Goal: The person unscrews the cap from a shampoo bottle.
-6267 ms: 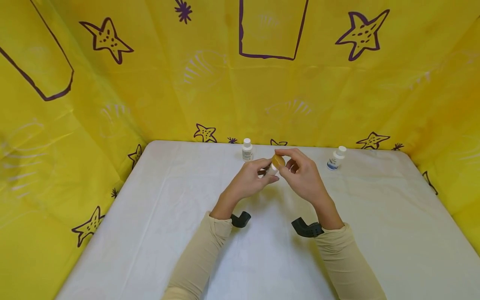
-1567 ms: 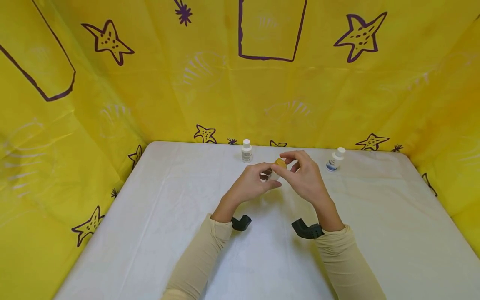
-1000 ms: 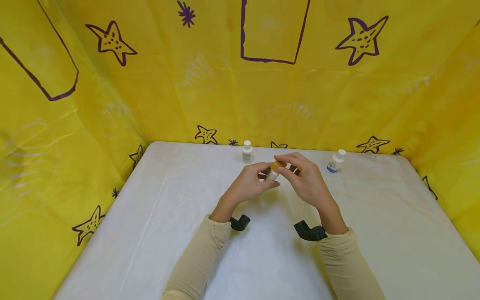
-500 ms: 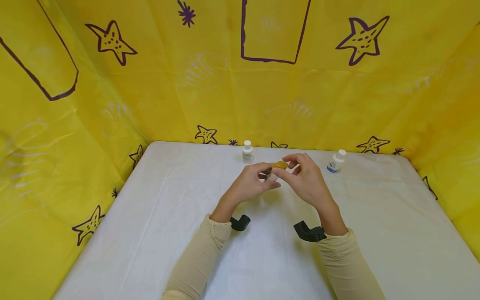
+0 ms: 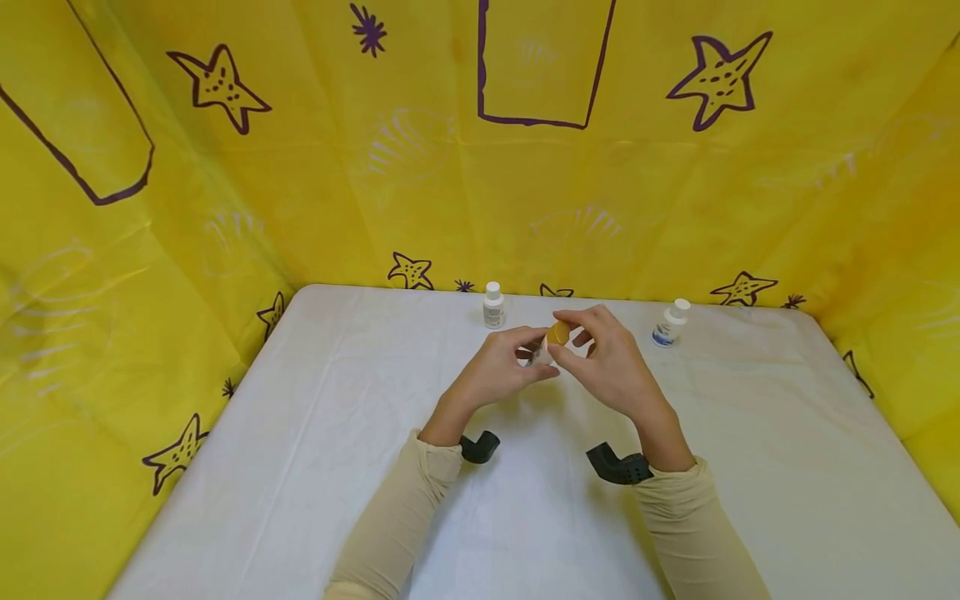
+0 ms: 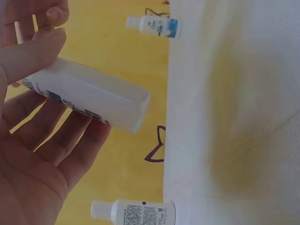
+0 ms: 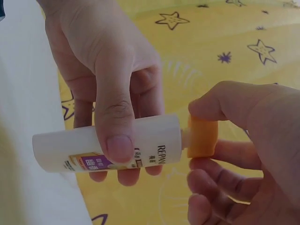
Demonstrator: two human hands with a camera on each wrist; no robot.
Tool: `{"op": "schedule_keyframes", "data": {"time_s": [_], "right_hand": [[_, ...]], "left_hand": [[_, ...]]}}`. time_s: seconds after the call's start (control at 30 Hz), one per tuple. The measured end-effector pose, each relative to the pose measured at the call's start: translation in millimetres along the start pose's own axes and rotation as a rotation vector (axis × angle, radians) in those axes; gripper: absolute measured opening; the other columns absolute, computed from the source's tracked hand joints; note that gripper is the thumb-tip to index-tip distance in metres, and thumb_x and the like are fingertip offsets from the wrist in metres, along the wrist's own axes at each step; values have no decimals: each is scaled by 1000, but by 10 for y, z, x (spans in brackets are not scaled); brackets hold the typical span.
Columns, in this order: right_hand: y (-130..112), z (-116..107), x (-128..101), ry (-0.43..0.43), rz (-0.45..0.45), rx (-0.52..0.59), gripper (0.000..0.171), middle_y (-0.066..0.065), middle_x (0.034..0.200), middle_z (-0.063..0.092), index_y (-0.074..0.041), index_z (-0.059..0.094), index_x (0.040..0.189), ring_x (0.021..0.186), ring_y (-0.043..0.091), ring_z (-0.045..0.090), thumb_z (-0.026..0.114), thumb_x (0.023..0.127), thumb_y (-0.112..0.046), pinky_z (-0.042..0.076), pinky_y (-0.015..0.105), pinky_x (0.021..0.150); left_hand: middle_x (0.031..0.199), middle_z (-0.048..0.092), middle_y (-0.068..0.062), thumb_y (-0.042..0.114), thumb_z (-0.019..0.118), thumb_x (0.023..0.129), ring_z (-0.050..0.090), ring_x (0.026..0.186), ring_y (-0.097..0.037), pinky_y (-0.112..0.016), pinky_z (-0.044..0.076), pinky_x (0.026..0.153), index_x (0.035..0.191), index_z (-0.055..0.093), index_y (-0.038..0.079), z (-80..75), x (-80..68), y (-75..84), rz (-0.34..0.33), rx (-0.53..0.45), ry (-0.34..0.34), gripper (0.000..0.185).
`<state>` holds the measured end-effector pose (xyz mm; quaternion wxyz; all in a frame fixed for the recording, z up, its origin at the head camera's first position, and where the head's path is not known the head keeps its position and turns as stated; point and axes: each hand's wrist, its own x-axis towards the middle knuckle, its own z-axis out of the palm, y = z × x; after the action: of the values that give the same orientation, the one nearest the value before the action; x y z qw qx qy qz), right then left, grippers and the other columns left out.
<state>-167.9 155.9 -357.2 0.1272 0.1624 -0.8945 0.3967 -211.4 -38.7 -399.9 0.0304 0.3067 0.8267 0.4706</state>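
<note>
A small white bottle (image 7: pixel 108 149) with an orange cap (image 7: pixel 202 137) was held sideways in the air above the far middle of the white counter (image 5: pixel 300 467), between both hands. The left hand (image 5: pixel 498 367) gripped its body, the thumb pressed across the label and the other fingers (image 6: pixel 70 140) curled underneath. The right hand (image 5: pixel 607 362) pinched the cap between thumb and curled fingers (image 7: pixel 220 185); the cap sat on the bottle's neck, and whether it was tight or loosened could not be told. What was inside the bottle could not be seen through its opaque wall.

Open counter lay on every side of the hands, widest toward the near edge and out to the left and right edges. Near the far edge stood two more small white bottles, both capped: one upright (image 5: pixel 492 305) just beyond the left hand, and a blue-labelled one (image 5: pixel 670 322) leaning, well apart to the right. A yellow sheet printed with purple stars (image 5: pixel 720 71) rose close behind the far edge and along both sides of the counter.
</note>
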Motion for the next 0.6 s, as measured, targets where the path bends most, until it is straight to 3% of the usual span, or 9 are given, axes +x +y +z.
{"op": "schedule_keyframes", "data": {"time_s": [0.17, 0.37, 0.47, 0.6], "right_hand": [[-14, -12, -7, 69, -13, 30, 44, 12, 112, 64, -6, 67, 131, 91, 24, 64, 79, 89, -14, 56, 39, 75], [-41, -21, -11, 153, 45, 151, 34, 11, 102, 65, -5, 67, 119, 86, 20, 61, 78, 91, -20, 51, 22, 74], [-66, -17, -13, 158, 93, 204, 26, 8, 94, 64, -6, 66, 110, 80, 18, 58, 72, 96, -27, 48, 18, 70], [-101, 13, -9, 113, 158, 279, 29, 10, 91, 64, -6, 62, 108, 77, 20, 59, 60, 104, -35, 52, 21, 68]], "left_hand": [[118, 71, -1, 25, 81, 88, 65, 102, -16, -31, 58, 95, 134, 66, 15, -12, -3, -17, -3, 0, 1, 49], [124, 72, -4, 24, 81, 89, 70, 106, -19, -33, 59, 94, 135, 65, 12, -114, -4, -31, -3, -22, 47, 51], [123, 73, -4, 25, 82, 88, 71, 105, -20, -36, 59, 94, 135, 66, 13, -212, -14, -27, -13, -39, 97, 51], [119, 73, -4, 25, 83, 87, 70, 105, -19, -38, 59, 95, 134, 66, 14, -349, -41, -21, -29, -64, 160, 51]]}}
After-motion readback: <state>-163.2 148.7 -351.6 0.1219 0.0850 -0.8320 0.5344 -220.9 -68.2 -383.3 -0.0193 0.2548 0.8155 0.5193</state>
